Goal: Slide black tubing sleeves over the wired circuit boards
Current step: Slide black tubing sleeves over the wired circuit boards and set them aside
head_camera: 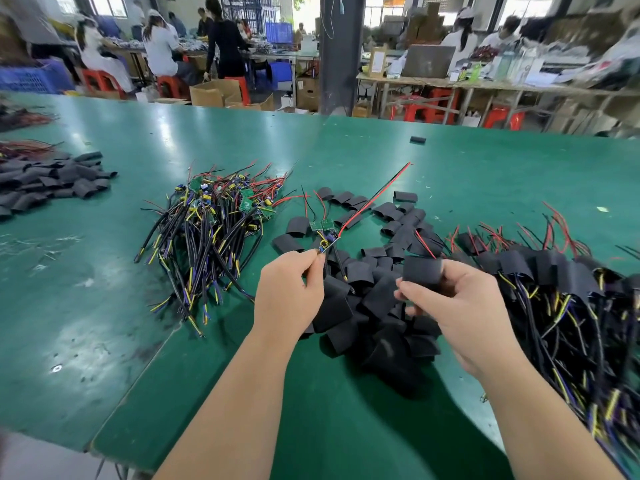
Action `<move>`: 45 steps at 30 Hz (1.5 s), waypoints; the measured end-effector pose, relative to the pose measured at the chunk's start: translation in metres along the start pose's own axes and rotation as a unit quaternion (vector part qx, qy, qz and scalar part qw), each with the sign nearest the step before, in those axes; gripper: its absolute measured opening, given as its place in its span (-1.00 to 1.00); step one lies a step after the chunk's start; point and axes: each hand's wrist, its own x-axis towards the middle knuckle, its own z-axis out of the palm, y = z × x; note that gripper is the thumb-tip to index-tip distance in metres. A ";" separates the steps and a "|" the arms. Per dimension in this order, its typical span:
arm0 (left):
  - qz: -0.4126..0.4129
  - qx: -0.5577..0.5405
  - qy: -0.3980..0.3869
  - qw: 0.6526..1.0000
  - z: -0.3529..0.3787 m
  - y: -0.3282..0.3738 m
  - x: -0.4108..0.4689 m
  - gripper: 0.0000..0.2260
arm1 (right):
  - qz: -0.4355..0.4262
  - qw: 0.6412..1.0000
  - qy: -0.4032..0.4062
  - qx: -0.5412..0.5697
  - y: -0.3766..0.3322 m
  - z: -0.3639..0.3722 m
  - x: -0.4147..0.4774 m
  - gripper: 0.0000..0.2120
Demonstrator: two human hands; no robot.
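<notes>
My left hand (289,289) pinches a wired circuit board (327,242) by its near end; the board's red and black wires (377,194) stretch up and to the right. My right hand (460,306) grips one black tubing sleeve (423,271) between thumb and fingers, a short way right of the board and apart from it. Under and between both hands lies a heap of loose black sleeves (374,317). Two more green boards (322,225) lie on the table just beyond my left fingertips.
A bundle of bare wired boards (214,223) lies left of centre on the green table (485,174). Sleeved assemblies (561,292) pile up at the right. Another sleeve heap (52,183) sits far left, and a lone sleeve (418,139) lies far back. People work at benches behind.
</notes>
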 end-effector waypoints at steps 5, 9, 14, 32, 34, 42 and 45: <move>0.011 -0.009 -0.003 1.000 -0.003 0.005 -0.001 -0.68 | 0.032 0.997 -0.011 0.070 -0.003 0.002 -0.002 -0.75; 0.010 -0.019 -0.020 1.000 -0.003 0.004 -0.001 -0.69 | 0.125 0.973 -0.032 0.193 -0.005 0.004 0.001 -0.78; 0.031 -0.053 -0.047 0.997 0.000 0.002 -0.002 -0.71 | 0.157 0.946 -0.007 0.284 -0.007 -0.003 0.005 -0.75; 0.074 -0.079 -0.080 0.991 0.001 0.006 -0.006 -0.76 | -0.006 0.910 0.139 0.391 -0.009 -0.037 0.015 -0.78; 0.080 -0.077 -0.083 0.990 0.001 0.007 -0.006 -0.78 | -0.007 0.907 0.133 0.400 -0.010 -0.036 0.015 -0.76; 0.094 -0.078 -0.088 0.989 0.002 0.008 -0.006 -0.68 | -0.002 0.906 0.120 0.406 -0.012 -0.034 0.016 -0.70; 0.097 -0.066 -0.089 0.989 0.002 0.010 -0.007 -0.67 | 0.005 0.917 0.096 0.388 -0.012 -0.032 0.015 -0.72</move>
